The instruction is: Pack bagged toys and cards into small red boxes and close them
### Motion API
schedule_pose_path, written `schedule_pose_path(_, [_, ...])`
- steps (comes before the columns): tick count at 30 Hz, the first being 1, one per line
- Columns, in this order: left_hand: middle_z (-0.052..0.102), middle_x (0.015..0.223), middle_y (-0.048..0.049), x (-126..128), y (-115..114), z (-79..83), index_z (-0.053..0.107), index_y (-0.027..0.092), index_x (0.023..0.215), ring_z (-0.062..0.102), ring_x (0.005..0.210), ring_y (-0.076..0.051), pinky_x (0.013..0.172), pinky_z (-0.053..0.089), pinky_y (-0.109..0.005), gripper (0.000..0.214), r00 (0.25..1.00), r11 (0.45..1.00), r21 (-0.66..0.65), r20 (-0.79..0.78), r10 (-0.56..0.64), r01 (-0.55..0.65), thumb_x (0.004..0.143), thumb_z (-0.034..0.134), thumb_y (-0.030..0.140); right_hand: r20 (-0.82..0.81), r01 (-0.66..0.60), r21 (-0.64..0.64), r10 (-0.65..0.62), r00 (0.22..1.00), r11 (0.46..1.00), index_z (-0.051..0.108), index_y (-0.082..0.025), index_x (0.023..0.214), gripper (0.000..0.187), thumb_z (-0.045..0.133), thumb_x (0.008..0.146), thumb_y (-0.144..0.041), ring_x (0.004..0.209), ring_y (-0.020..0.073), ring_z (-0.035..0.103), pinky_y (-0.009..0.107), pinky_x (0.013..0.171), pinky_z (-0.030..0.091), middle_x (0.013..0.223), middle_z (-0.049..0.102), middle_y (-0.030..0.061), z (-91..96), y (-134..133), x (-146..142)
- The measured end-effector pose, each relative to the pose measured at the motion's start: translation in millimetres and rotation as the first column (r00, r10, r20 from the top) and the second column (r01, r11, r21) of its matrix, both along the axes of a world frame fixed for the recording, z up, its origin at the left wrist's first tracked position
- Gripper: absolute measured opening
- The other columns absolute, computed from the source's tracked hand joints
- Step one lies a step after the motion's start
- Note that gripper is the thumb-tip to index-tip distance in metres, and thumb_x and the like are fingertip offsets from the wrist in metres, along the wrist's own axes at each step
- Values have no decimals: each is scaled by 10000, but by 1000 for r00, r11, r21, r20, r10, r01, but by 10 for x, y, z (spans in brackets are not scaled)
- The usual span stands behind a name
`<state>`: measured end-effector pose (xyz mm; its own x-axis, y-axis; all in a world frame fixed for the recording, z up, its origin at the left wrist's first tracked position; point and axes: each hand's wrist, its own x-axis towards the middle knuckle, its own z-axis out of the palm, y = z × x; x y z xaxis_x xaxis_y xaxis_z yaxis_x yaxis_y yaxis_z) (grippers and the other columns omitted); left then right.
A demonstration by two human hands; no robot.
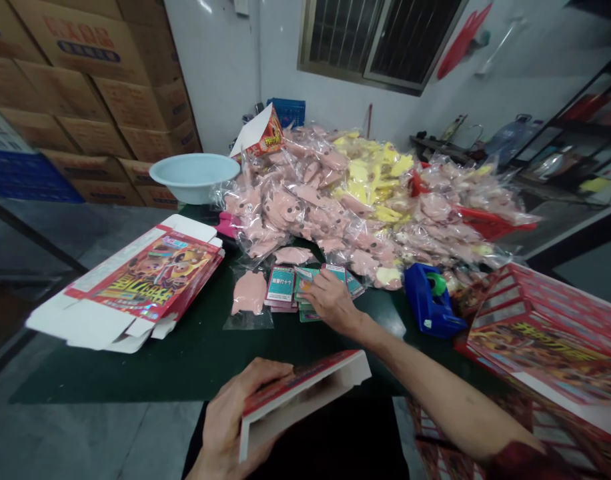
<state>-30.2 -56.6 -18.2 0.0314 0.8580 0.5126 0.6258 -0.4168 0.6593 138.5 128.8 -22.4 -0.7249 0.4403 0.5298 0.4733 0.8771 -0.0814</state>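
My left hand (230, 420) grips an open red and white cardboard box (300, 397) near the table's front edge, its opening facing me. My right hand (330, 300) reaches forward and rests palm down on a spread of small green and pink packets (281, 285) on the dark green table (195, 353). Its fingers are bent onto the packets; whether they hold one is hidden. A bagged pink toy (249, 293) lies just left of the packets.
A big heap of bagged pink and yellow toys (355, 193) fills the table's back. Flat printed box blanks (135, 283) lie at left, more red boxes (545, 327) at right. A blue tape dispenser (430, 300) and a pale basin (194, 175) stand nearby. Stacked cartons (85, 87) line the left wall.
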Motion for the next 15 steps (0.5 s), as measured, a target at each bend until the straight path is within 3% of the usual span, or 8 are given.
schedule_pose_path(5, [711, 780, 26, 38, 48, 109, 603, 223, 942, 679, 624, -111, 565, 525, -151, 310, 999, 999, 43, -16, 34, -33, 689, 729, 352, -86, -32, 30, 34, 996, 999, 547, -165, 609, 287, 554, 862, -300, 667, 178, 429, 309, 636, 406, 623, 499, 40, -13, -31, 16])
schedule_pose_path(10, [706, 700, 18, 83, 84, 244, 632, 206, 851, 658, 537, -119, 501, 514, -160, 292, 991, 990, 57, -14, 133, -132, 695, 700, 443, -83, -129, 70, 135, 987, 989, 632, -158, 834, 192, 473, 903, -239, 676, 164, 482, 269, 614, 432, 696, 563, 47, 97, -35, 122])
schedule_pose_path(15, [715, 700, 9, 83, 81, 153, 655, 197, 825, 663, 538, -137, 500, 518, -178, 322, 975, 971, 115, -50, 217, -210, 686, 688, 486, -283, 13, 146, 29, 959, 989, 638, -172, 899, 185, 453, 897, -157, 632, 161, 516, 282, 611, 435, 673, 588, 41, 308, 50, 272])
